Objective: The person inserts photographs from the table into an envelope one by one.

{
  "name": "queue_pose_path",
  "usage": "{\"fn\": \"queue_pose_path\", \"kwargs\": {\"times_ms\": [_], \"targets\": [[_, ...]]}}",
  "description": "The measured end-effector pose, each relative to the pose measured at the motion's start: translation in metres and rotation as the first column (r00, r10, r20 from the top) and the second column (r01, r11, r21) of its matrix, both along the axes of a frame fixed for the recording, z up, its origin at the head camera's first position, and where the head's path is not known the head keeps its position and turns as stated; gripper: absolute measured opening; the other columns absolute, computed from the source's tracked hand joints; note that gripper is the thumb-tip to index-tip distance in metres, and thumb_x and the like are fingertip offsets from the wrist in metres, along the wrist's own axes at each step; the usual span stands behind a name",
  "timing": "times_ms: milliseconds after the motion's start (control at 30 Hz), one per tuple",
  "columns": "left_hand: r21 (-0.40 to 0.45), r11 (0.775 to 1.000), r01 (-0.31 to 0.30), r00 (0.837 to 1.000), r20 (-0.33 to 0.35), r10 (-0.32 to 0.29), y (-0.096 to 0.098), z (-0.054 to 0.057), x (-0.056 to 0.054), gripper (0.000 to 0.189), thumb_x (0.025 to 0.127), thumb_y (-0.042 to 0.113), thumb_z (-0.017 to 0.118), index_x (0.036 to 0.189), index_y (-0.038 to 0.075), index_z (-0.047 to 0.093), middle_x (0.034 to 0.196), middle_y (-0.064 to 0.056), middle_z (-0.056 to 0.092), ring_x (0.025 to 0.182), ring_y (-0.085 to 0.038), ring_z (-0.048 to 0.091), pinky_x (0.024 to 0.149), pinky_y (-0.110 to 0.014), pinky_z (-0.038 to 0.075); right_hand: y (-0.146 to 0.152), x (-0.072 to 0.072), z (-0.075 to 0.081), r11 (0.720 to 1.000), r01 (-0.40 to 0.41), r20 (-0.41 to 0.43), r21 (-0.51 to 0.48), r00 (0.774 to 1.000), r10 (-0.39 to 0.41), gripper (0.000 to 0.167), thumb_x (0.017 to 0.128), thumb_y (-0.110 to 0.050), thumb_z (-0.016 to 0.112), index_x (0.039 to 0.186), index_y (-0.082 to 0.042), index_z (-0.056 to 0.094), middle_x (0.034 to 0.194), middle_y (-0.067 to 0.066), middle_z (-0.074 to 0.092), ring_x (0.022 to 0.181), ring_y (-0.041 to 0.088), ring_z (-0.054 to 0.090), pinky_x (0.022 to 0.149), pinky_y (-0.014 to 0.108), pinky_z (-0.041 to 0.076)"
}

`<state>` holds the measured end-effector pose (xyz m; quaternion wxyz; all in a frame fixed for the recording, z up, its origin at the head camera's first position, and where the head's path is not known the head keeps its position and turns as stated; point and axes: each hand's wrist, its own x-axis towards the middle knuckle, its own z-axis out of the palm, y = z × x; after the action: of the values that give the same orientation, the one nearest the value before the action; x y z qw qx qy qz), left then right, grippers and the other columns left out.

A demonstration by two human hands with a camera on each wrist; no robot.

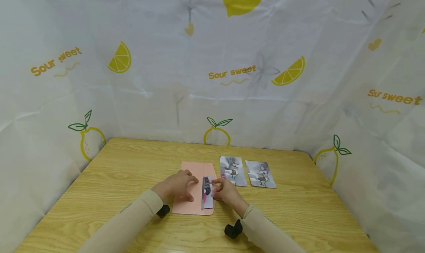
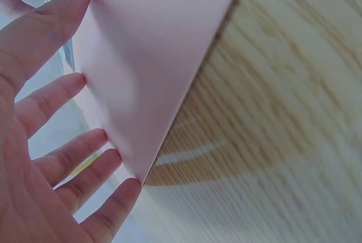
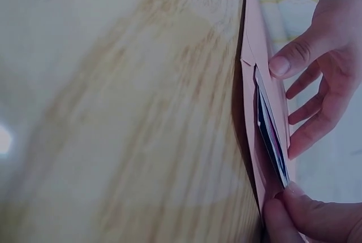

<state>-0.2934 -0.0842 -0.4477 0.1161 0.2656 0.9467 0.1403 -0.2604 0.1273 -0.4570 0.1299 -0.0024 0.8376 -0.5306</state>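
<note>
A pink envelope (image 1: pixel 187 208) lies flat on the wooden table, its opening and flap to the right. Several picture cards (image 1: pixel 208 200) stick partly out of that opening, seen edge-on as a thin stack (image 3: pixel 272 130) in the right wrist view. My left hand (image 1: pixel 177 183) rests its fingertips on the envelope's face, fingers spread and straight in the left wrist view. At the opening, my right hand (image 1: pixel 229 193) pinches the outer edge of the cards between thumb and fingers. The part of the cards inside the envelope is hidden.
Two grey picture cards lie to the right of the envelope, a nearer one (image 1: pixel 232 173) and a farther one (image 1: pixel 261 175). Black wrist mounts (image 1: pixel 233 229) sit below both sleeves. White lemon-print cloth (image 1: pixel 159 109) stands around the table (image 1: pixel 132 160) at the back and sides.
</note>
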Motion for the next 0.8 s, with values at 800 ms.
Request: {"fn": "queue_pose_path", "kwargs": {"times_ms": [800], "targets": [[-0.004,1.0,0.004,1.0,-0.001,-0.004,-0.0011,0.003,0.0015,0.059,0.074,0.039,0.083,0.126,0.019,0.063,0.128,-0.007,0.053,0.118,-0.027,0.049,0.099,-0.044,0.045,-0.0025,0.003,-0.0012,0.996,-0.034,-0.077,0.087,0.996,0.041,0.038,0.082,0.012,0.067,0.12,0.007,0.062,0.075,0.01,0.066,0.064,0.009,0.061,0.064,0.026,0.055]]}}
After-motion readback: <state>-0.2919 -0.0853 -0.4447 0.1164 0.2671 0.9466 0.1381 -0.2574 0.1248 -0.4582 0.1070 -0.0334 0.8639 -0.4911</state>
